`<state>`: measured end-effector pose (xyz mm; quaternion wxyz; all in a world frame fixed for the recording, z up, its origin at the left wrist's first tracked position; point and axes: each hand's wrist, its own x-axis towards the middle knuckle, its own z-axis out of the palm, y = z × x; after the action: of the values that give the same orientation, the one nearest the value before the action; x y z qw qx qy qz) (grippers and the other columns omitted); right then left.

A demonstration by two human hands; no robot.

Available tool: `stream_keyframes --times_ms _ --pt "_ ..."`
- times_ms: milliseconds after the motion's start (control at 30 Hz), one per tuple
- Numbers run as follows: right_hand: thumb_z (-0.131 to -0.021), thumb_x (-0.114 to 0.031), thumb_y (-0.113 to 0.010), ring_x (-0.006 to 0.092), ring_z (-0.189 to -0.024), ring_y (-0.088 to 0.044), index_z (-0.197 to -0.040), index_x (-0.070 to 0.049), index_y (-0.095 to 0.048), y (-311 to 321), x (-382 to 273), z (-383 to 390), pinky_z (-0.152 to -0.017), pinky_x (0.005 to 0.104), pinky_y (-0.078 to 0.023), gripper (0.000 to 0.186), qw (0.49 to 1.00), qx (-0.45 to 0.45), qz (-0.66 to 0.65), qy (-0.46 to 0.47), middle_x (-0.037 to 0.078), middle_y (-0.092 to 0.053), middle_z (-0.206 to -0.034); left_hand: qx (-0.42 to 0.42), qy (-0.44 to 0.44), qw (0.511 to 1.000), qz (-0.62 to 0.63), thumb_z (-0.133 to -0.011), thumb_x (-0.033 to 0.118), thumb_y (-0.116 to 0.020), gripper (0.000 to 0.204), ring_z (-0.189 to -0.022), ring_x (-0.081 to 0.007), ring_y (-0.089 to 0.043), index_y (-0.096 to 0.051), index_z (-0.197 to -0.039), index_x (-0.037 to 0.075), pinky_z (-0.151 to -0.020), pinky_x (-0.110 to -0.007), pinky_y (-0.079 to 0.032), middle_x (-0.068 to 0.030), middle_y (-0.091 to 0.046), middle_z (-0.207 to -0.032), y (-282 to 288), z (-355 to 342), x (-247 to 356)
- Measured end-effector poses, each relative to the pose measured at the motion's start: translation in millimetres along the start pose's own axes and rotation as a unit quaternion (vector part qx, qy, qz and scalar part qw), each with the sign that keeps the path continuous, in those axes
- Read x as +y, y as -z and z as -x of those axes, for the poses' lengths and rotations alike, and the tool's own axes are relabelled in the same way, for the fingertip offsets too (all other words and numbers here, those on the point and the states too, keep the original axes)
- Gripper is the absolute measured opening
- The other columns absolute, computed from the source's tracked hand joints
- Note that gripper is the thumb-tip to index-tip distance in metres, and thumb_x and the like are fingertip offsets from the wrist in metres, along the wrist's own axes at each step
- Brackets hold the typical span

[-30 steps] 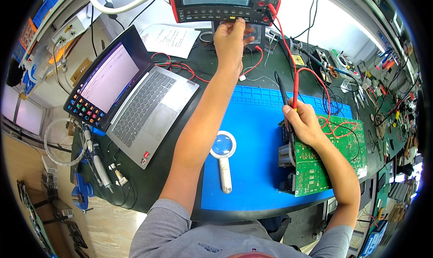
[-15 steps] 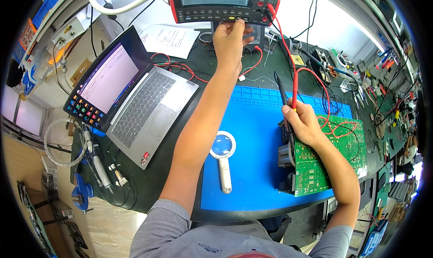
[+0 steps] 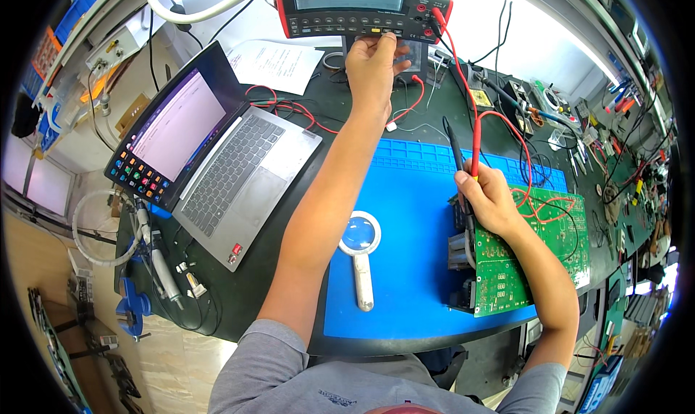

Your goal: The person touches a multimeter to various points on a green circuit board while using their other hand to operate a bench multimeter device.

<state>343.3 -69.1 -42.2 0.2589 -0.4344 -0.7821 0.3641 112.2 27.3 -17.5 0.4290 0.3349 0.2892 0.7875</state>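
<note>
My left hand [image 3: 371,70] reaches up to the bench multimeter [image 3: 347,12], a fingertip on a button along its lower edge. It grips nothing, and its other fingers are loosely bent. In my right hand [image 3: 492,200] are two test probes, closed in the fingers: a red probe [image 3: 476,149] and a black probe [image 3: 454,146]. Their leads run up to the meter's jacks. That hand is over the left part of a green circuit board [image 3: 532,269], which has dark parts and a grey heatsink at its left edge. The board lies on a blue work mat [image 3: 405,269].
A white-rimmed magnifying glass [image 3: 363,280] lies on the mat. To the left stands an open laptop [image 3: 264,175], with printed paper [image 3: 279,65] behind it. Red and black leads trail across the bench. Tools and wires clutter the right side; a blue clamp [image 3: 132,309] is at the left edge.
The whole view has shifted very slightly. Both hands keep their places, the left at the meter's button and the right around the probes.
</note>
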Motion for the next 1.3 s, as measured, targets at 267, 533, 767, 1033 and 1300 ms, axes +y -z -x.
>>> stream_keyframes --times_ms 267,533,767,1033,1300 --pt "-0.097 -0.031 -0.056 0.0148 -0.055 -0.054 -0.091 0.000 -0.059 0.4 -0.3 0.0 -0.053 0.0332 -0.041 0.032 1.000 -0.002 0.002 -0.003 0.007 -0.056 -0.059 -0.004 -0.003 1.000 0.001 -0.094 0.016 -0.060 0.023 -0.093 -0.0233 -0.066 -0.057 -0.106 -0.004 -0.073 -0.032 -0.058 -0.0157 -0.063 -0.105 1.1 -1.4 -1.5" --pt "-0.097 -0.030 -0.056 0.0150 -0.055 -0.053 -0.089 0.000 -0.059 -0.4 0.2 -0.4 -0.054 0.0332 -0.041 0.031 1.000 0.001 0.004 0.004 0.007 -0.055 -0.059 0.001 -0.002 1.000 0.000 -0.094 0.016 -0.060 0.023 -0.093 -0.0233 -0.066 -0.057 -0.105 -0.004 -0.073 -0.033 -0.057 -0.0155 -0.063 -0.103 1.1 -0.9 -0.1" --pt "-0.097 -0.029 -0.056 0.0150 -0.054 -0.053 -0.089 0.000 -0.059 0.2 1.4 0.1 -0.053 0.0332 -0.041 0.031 1.000 0.000 0.003 0.000 0.007 -0.056 -0.059 -0.001 -0.001 1.000 0.002 -0.094 0.016 -0.060 0.022 -0.093 -0.0235 -0.066 -0.057 -0.104 -0.004 -0.073 -0.033 -0.057 -0.0154 -0.063 -0.103 0.3 -1.3 -1.7" --pt "-0.097 -0.030 -0.056 0.0158 -0.054 -0.054 -0.091 0.001 -0.060 0.4 0.9 -0.2 -0.053 0.0339 -0.042 0.031 1.000 0.001 0.009 0.005 0.008 -0.056 -0.059 -0.002 -0.001 1.000 0.000 -0.094 0.016 -0.060 0.024 -0.094 -0.0239 -0.066 -0.057 -0.106 -0.005 -0.073 -0.034 -0.057 -0.0164 -0.063 -0.105 0.4 -1.1 -1.0" --pt "-0.097 -0.030 -0.056 0.0161 -0.054 -0.055 -0.091 0.001 -0.059 0.5 0.3 -0.1 -0.053 0.0340 -0.042 0.031 1.000 -0.004 0.005 0.000 0.008 -0.056 -0.059 -0.005 0.000 1.000 0.002 -0.094 0.017 -0.060 0.027 -0.094 -0.0242 -0.066 -0.056 -0.109 -0.006 -0.073 -0.033 -0.057 -0.0165 -0.062 -0.106 0.9 -1.1 -0.5"
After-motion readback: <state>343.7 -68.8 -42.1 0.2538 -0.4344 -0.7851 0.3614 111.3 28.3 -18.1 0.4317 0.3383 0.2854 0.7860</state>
